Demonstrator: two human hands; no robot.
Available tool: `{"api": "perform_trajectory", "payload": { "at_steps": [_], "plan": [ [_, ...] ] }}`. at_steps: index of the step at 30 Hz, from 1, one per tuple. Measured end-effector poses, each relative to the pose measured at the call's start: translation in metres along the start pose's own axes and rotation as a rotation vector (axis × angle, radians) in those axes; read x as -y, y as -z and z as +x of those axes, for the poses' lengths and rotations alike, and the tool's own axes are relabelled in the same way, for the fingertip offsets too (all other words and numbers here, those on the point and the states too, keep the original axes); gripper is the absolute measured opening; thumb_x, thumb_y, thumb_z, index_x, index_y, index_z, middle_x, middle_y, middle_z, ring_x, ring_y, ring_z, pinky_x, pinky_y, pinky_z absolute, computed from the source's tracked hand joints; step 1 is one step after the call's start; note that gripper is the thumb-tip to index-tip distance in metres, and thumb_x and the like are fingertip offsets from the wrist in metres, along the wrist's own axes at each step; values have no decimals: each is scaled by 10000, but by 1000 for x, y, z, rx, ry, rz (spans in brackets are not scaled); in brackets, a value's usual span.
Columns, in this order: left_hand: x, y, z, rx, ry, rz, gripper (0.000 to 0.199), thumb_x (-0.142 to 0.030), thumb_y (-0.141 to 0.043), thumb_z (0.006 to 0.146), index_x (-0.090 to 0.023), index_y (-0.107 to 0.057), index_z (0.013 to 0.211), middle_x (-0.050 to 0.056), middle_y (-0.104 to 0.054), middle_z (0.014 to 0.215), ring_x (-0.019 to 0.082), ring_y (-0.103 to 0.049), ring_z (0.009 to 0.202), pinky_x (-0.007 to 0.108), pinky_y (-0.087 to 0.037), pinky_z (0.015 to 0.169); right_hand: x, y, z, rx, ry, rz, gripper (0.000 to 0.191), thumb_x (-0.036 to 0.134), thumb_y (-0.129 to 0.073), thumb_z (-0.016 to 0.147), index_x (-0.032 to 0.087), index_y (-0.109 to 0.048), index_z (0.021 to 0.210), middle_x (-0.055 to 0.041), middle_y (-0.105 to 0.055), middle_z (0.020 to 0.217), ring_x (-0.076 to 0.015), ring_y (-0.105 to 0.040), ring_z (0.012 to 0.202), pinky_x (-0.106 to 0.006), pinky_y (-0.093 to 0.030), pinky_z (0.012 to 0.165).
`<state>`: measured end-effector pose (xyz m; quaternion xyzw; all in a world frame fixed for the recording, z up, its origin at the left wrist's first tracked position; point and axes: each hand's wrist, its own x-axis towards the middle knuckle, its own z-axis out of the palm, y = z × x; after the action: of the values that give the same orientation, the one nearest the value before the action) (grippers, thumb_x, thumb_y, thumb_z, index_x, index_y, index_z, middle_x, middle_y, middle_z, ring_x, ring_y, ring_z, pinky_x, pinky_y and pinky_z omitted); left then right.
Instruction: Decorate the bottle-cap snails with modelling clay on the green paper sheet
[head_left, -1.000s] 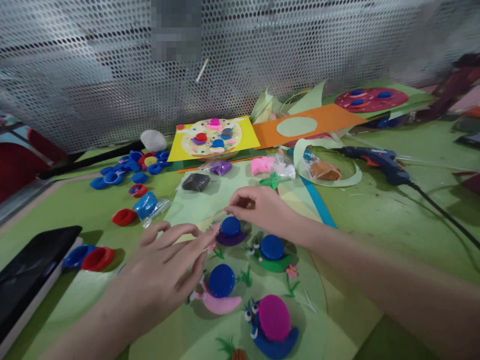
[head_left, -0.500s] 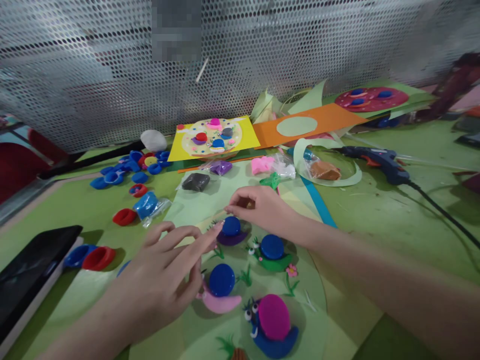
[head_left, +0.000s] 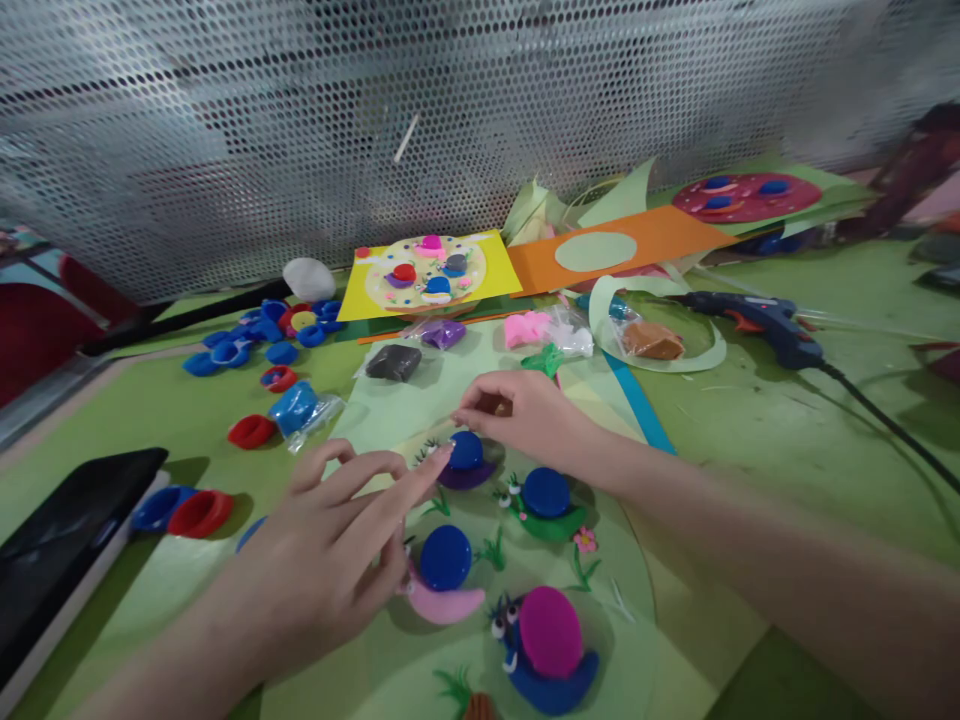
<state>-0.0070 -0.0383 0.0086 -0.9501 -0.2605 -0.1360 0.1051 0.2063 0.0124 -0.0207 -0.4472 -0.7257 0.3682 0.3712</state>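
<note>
A pale green paper circle (head_left: 525, 560) bears several clay snails with bottle-cap shells. The purple snail (head_left: 466, 476) with a blue cap (head_left: 466, 451) is farthest up. My left hand (head_left: 341, 530) reaches in from the left, fingers apart, its index fingertip at the left edge of that cap. Just beyond the cap, my right hand (head_left: 510, 408) has thumb and index pinched together; whatever is between them is too small to see. Nearby are a green snail (head_left: 551, 522), a pink snail (head_left: 448, 604), partly behind my left hand, and a blue snail (head_left: 551, 688) with a magenta cap.
Bagged clay in black (head_left: 394, 362), purple (head_left: 443, 334), pink (head_left: 526, 327) and brown (head_left: 652, 341) lies behind. A glue gun (head_left: 757, 320) with a cord rests right. Bottle caps (head_left: 232, 352) and a black phone (head_left: 75, 540) are left. A finished snail picture (head_left: 349, 300) leans against perforated metal (head_left: 480, 110).
Both hands stay almost in place, the right still pinched beyond the purple snail. The whole view has shifted very slightly; nothing else visibly moved.
</note>
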Motion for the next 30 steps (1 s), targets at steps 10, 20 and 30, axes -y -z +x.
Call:
{"api": "perform_trajectory", "payload": {
  "at_steps": [10,20,30],
  "plan": [
    [3,-2,-1,-39,112,-91,654,-87,-442,830,-208,-185,1419,34,-701,920,232,-582,908,435,-353,853,-1,0,0,-5,5,-9,131,262,-587,783,152,-620,720,4,-620,640,-86,-532,577,-204,-393,527],
    [1,0,0,18,40,-42,667,-62,-452,841,-223,-167,1422,50,-680,986,237,-571,941,435,-356,848,-2,0,0,-7,5,-3,123,253,-583,781,154,-613,715,7,-618,638,-83,-533,573,-203,-399,526],
    [3,0,-1,-23,-19,7,667,-58,-430,847,-149,-121,1431,74,-704,899,257,-588,943,448,-354,833,0,1,0,-8,-6,-21,123,255,-592,775,153,-624,714,11,-621,642,-78,-525,569,-197,-393,529]
  ]
}}
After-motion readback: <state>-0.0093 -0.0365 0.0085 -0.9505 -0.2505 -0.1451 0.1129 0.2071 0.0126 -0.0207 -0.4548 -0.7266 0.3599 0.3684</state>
